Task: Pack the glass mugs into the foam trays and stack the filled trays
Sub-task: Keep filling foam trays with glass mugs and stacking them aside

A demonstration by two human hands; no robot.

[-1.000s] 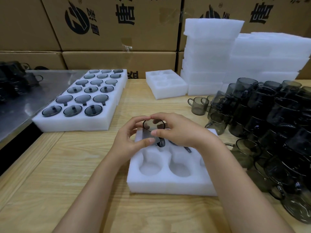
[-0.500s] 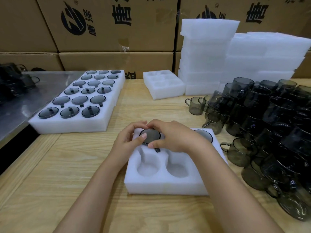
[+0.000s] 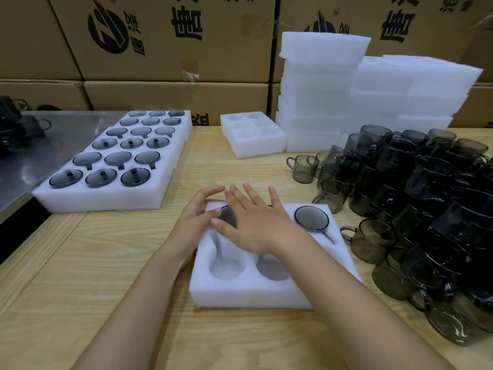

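Note:
A white foam tray lies on the wooden table in front of me. A smoky glass mug sits upside down in its back right pocket. Another mug sits in the back left pocket, mostly hidden under my hands. My right hand lies flat over it with straight, spread fingers. My left hand touches its left side with relaxed fingers. The two front pockets hold nothing. A big pile of loose smoky mugs fills the right side of the table.
A large filled foam tray with several upturned mugs lies at the left. A small foam tray with bare pockets and tall stacks of foam trays stand at the back. Cardboard boxes wall the rear. A metal surface is far left.
The mug held above the tray has gone down into the back left pocket. My right hand has flattened over it, and my left hand's fingers have loosened.

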